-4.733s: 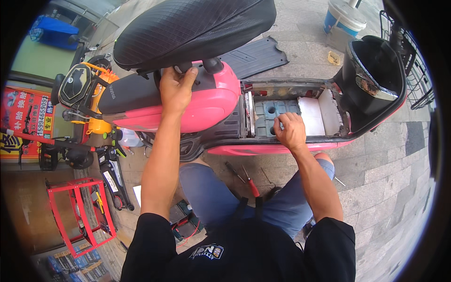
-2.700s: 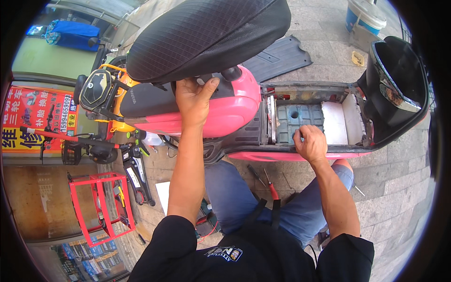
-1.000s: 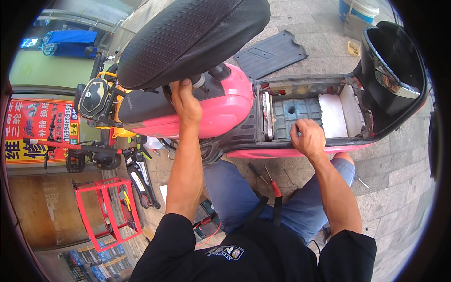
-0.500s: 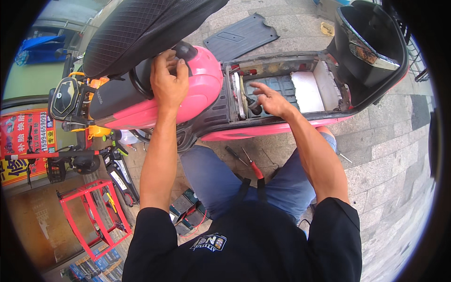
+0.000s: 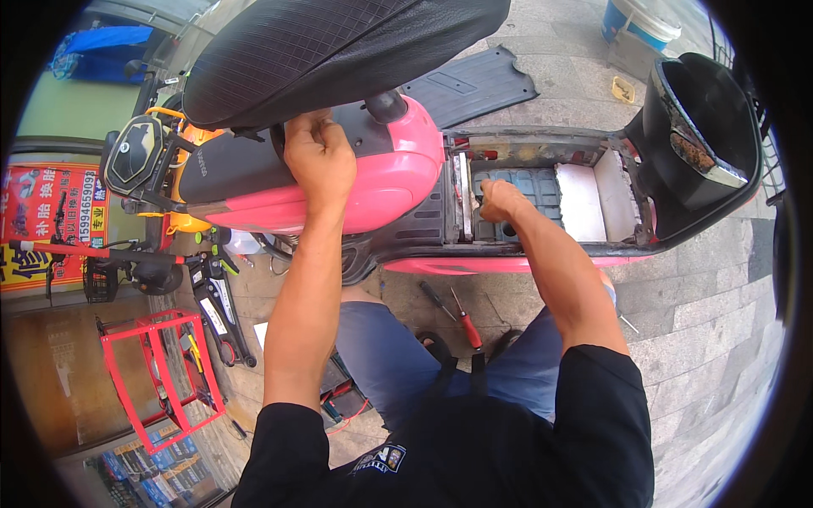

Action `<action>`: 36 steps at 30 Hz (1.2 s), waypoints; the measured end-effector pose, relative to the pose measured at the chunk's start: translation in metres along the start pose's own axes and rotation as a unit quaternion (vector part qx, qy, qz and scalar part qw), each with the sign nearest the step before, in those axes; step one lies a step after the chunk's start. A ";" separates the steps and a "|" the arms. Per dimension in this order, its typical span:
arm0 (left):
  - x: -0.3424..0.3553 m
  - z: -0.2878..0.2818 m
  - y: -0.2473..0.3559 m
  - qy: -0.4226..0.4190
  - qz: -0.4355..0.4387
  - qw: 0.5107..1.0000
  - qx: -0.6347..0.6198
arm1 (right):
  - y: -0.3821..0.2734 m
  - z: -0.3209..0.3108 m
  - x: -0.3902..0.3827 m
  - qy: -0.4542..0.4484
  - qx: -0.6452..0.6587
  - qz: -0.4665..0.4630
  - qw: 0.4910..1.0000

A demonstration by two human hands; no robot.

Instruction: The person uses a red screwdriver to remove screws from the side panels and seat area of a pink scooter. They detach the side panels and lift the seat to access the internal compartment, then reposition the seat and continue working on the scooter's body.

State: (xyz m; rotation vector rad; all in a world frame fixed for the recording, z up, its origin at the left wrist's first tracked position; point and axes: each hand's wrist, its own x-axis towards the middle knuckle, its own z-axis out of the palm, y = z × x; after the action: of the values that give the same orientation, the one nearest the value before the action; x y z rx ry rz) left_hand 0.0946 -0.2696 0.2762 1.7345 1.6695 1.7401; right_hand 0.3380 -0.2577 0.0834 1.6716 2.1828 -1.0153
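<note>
A pink scooter (image 5: pixel 385 190) stands across in front of me, its black seat (image 5: pixel 339 59) tipped up. My left hand (image 5: pixel 322 157) is closed below the seat, beside a curved black part on the grey panel; what its fingers hold is hidden. Inside the open floor compartment (image 5: pixel 525 146), my right hand (image 5: pixel 502 201) has its fingers curled down beside the upright strip at the left end; I cannot make out what they grip. Dark blocks (image 5: pixel 539 179) lie under that hand. To their right is a white foam sheet (image 5: pixel 580 203).
A black floor panel (image 5: pixel 470 85) lies beyond the scooter. Between my legs are a red-handled screwdriver (image 5: pixel 468 326) and a dark-handled tool (image 5: pixel 432 296). On the left stand a red metal frame (image 5: pixel 161 381) and a floor jack (image 5: pixel 218 309). A bucket (image 5: pixel 644 25) sits far right.
The view has shifted, so the scooter appears farther right. My left hand has closed below the seat. My right hand, fingers extended before, has moved to the compartment's left end and curled.
</note>
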 end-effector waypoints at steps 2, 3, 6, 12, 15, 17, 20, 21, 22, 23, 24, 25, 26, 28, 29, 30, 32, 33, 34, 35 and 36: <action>-0.009 -0.013 0.008 -0.074 0.054 0.988 0.127 | 0.009 -0.007 -0.016 0.097 0.082 0.006 0.992; -0.012 -0.021 0.013 -0.126 0.100 0.967 0.196 | 0.018 -0.014 -0.026 0.159 0.127 -0.002 0.979; -0.017 -0.032 0.024 -0.206 0.145 0.935 0.251 | 0.039 -0.037 -0.058 0.280 0.270 -0.035 0.921; -0.012 -0.031 0.031 -0.225 0.093 0.944 0.223 | 0.026 -0.070 -0.105 0.330 0.412 -0.086 0.845; -0.017 -0.026 0.024 -0.169 0.143 0.951 0.216 | -0.002 -0.097 -0.096 0.359 0.528 -0.143 0.756; -0.021 -0.024 0.020 -0.127 0.193 0.945 0.230 | -0.017 -0.129 -0.081 0.339 0.485 -0.154 0.791; -0.029 -0.021 0.018 -0.082 0.206 0.957 0.186 | -0.050 -0.173 -0.040 0.339 0.390 -0.189 0.835; -0.031 -0.021 0.019 -0.074 0.198 0.966 0.151 | -0.056 -0.187 -0.028 0.271 0.382 -0.192 0.862; -0.031 -0.024 0.019 -0.071 0.190 0.972 0.118 | -0.065 -0.193 -0.017 0.292 0.387 -0.303 0.820; -0.029 -0.028 0.019 -0.048 0.200 0.976 0.065 | -0.071 -0.199 -0.006 0.297 0.383 -0.355 0.800; -0.026 -0.037 0.019 0.003 0.201 0.974 0.101 | -0.075 -0.205 0.005 0.296 0.376 -0.371 0.796; -0.021 -0.051 0.017 0.045 0.212 0.967 0.136 | -0.079 -0.210 0.014 0.301 0.371 -0.361 0.801; -0.011 -0.063 0.013 0.091 0.223 0.956 0.166 | -0.081 -0.212 0.021 0.306 0.367 -0.352 0.805; 0.018 -0.085 -0.001 0.118 0.180 0.946 0.241 | -0.084 -0.215 0.031 0.309 0.359 -0.328 0.818; 0.027 -0.091 -0.007 0.084 0.136 0.959 0.234 | -0.085 -0.216 0.033 0.313 0.357 -0.321 0.820; 0.026 -0.091 -0.011 0.071 0.147 0.949 0.270 | -0.084 -0.214 0.030 0.318 0.358 -0.312 0.821; 0.020 -0.091 -0.018 0.039 0.183 0.921 0.342 | -0.081 -0.208 0.019 0.329 0.361 -0.298 0.820; 0.019 -0.090 -0.022 0.045 0.160 0.928 0.334 | -0.079 -0.202 0.010 0.334 0.363 -0.290 0.820; 0.015 -0.089 -0.024 0.043 0.142 0.932 0.331 | -0.074 -0.196 -0.003 0.339 0.365 -0.283 0.820; 0.013 -0.090 -0.026 0.044 0.140 0.933 0.330 | -0.067 -0.186 -0.018 0.343 0.369 -0.272 0.820; 0.012 -0.089 -0.028 0.042 0.125 0.934 0.331 | -0.061 -0.179 -0.031 0.346 0.372 -0.264 0.820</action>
State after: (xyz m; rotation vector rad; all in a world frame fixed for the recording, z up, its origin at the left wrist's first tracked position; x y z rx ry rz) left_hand 0.0062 -0.3000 0.2896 2.2508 2.3581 1.4397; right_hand 0.3346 -0.1765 0.2567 2.0006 3.1122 -1.8240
